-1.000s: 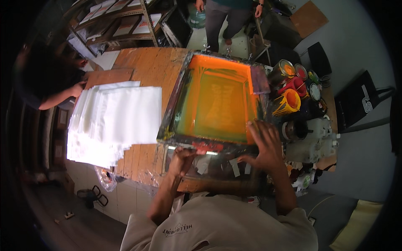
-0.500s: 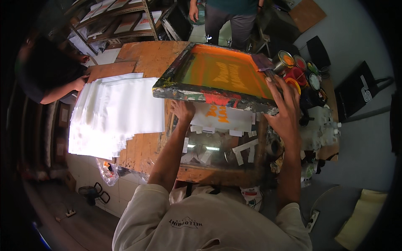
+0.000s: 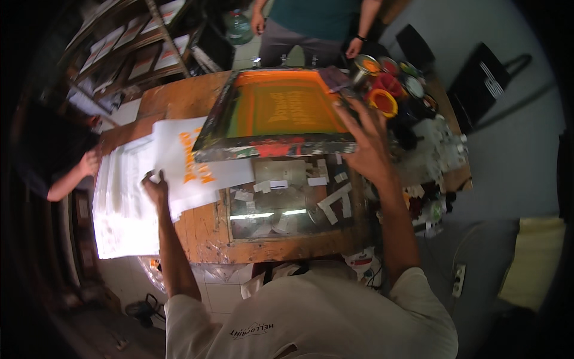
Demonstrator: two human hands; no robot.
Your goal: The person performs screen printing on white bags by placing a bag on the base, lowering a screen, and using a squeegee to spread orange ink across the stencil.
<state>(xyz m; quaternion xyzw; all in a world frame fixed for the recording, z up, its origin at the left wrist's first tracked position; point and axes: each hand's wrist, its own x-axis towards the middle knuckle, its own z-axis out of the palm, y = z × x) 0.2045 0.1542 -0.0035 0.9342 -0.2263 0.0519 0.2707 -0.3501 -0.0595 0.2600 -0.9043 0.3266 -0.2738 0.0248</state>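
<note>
My right hand [image 3: 369, 146] grips the right side of a paint-stained screen-printing frame [image 3: 275, 146], holding its near edge raised and tilted. Its mesh is smeared with orange and olive ink. My left hand [image 3: 156, 190] is closed at the left edge of a white sheet with orange print [image 3: 230, 172], which hangs over a pile of white sheets [image 3: 122, 209]. Part of the printed sheet is hidden behind the frame. Below the frame lies a glass plate [image 3: 263, 226] with several bits of white tape on it. A purplish cloth [image 3: 333, 79] rests at the frame's far right corner.
Open ink cans [image 3: 382, 102] crowd the right of the wooden table [image 3: 203, 239], with clear plastic bottles [image 3: 442, 146] nearer. One person [image 3: 317, 27] stands beyond the table, another [image 3: 54, 143] at the left by the pile. A rack [image 3: 128, 42] holds printed sheets at the back left.
My left hand has moved left from under the frame, drawing the printed sheet off the glass and over the pile. My right hand still holds the frame raised. The view has shifted.
</note>
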